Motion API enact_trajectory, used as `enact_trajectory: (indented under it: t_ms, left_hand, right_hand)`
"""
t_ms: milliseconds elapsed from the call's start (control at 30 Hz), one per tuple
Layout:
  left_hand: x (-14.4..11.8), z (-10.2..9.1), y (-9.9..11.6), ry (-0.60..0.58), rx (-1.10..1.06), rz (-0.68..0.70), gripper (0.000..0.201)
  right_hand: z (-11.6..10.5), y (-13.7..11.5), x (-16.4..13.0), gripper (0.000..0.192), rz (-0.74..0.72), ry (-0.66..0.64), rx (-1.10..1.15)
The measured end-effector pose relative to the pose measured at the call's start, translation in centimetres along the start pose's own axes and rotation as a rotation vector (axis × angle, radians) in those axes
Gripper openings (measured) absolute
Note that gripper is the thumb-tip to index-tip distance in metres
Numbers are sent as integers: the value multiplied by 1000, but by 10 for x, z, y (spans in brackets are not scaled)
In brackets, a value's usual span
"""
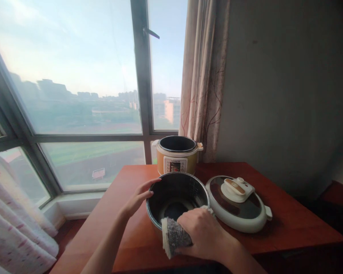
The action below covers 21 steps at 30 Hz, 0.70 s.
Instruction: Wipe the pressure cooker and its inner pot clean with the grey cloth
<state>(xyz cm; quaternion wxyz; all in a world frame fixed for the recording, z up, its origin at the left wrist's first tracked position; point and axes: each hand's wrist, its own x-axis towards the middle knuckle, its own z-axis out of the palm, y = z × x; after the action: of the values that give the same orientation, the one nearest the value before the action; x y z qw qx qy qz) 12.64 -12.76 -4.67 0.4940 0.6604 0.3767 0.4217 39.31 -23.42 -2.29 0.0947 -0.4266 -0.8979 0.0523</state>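
A dark inner pot (pixel 177 190) sits on the reddish table, its mouth tilted toward me. My left hand (pixel 137 198) grips its left rim, fingertips over the edge and inside. In my right hand (pixel 202 232) is a grey cloth (pixel 174 236) with a pale edge, bunched in closed fingers over the pot's near right rim. Behind the pot stands the pressure cooker body (pixel 175 156), gold and white with a control panel on its front. To the right lies the cooker's round lid (pixel 240 205), cream with a dark top and a raised handle.
The wooden table (pixel 288 228) reaches the window side, its right corner near a dark area. Behind it are a large window (pixel 82 95), a patterned curtain (pixel 202 76) and a grey wall (pixel 274 95). Another curtain (pixel 14 213) hangs at the lower left.
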Motion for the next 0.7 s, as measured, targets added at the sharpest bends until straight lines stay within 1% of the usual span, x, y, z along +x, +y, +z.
enact_trajectory:
  t_ms: [67,133,233,300,367,433,500,567,633,700]
  left_hand:
    - [1,4,-5,66,-6,9,49]
    - [-3,11,-11,182,5,27,44]
    - [-16,22,-16,383,59,40,47]
    - [-29,32,-16,474,122,52,49]
    - [-44,45,-15,511,192,71,48]
    - [-58,61,-13,509,235,84,45]
    - [-67,78,-12,526,220,101,46]
    - [-69,88,-12,572,180,118,47]
    - [-65,90,-13,596,159,124,46]
    - [-57,83,-12,562,163,114,42]
  right_hand:
    - [-1,1,1,45,14,1,-13]
    - [0,0,3,45,27,7,-18]
    - [2,-3,4,45,36,16,-14]
    - [3,-4,4,44,41,24,-10]
    - [3,-4,4,42,47,33,-7]
    - [3,-4,4,41,54,41,-7]
    - [3,-5,4,40,60,47,-7]
    - [4,-5,4,40,67,57,-3]
    - [5,-8,6,40,81,67,2]
    - [6,-12,8,42,97,76,4]
